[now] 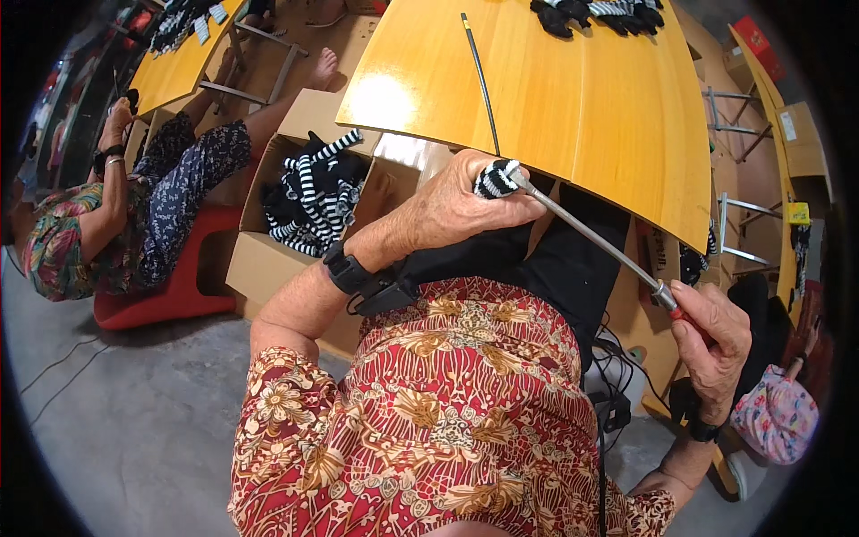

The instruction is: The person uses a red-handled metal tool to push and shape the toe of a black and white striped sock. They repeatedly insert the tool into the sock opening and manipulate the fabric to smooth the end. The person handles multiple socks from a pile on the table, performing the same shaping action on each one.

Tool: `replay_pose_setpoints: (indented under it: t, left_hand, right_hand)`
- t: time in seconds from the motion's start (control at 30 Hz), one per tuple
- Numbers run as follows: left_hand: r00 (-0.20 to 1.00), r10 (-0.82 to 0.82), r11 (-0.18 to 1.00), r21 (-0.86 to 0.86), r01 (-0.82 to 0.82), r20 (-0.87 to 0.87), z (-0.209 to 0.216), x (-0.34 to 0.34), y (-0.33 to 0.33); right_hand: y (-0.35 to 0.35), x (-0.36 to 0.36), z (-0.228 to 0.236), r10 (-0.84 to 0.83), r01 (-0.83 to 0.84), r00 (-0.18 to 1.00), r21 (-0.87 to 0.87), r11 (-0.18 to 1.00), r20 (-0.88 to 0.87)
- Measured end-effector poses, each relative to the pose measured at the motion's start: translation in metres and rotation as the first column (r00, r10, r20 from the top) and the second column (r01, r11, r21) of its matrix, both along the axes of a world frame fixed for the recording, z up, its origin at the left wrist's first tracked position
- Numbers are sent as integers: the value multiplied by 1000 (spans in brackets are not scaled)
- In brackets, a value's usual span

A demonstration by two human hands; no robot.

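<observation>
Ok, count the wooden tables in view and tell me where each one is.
3. One table is right in front, above the left hand; a second table stands upper left; a third table shows edge-on at far right. Others may be out of view.

— How's the light?
— Bright and even, from overhead. A white glare patch sits on the yellow surface point(573, 98) at upper centre.
— Shadows?
— Soft, dark under the surface's near edge.
— Sharpness?
— Crisp in the middle; straight edges bow toward the rim, and the corners fall into black vignette, slightly smeared.
</observation>
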State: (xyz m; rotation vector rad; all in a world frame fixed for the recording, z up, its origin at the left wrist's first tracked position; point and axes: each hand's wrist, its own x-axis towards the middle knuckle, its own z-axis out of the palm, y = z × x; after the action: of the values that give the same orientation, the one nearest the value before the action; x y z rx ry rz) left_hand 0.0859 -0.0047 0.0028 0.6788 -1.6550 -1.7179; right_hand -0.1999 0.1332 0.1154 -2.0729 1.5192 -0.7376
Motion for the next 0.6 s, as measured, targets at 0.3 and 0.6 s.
replay_pose_setpoints:
  t: [0.3,0.6]
  left_hand:
    - [973,-222,908,-351,230,63,3,-25,20]
    - [1000,-11,1000,-12,11,-16,0,-9,5]
  right_hand:
    - [-1,35,-39,-253,197,926,215,957,279]
    - [7,0,-17,-34,42,991,-56,998,127]
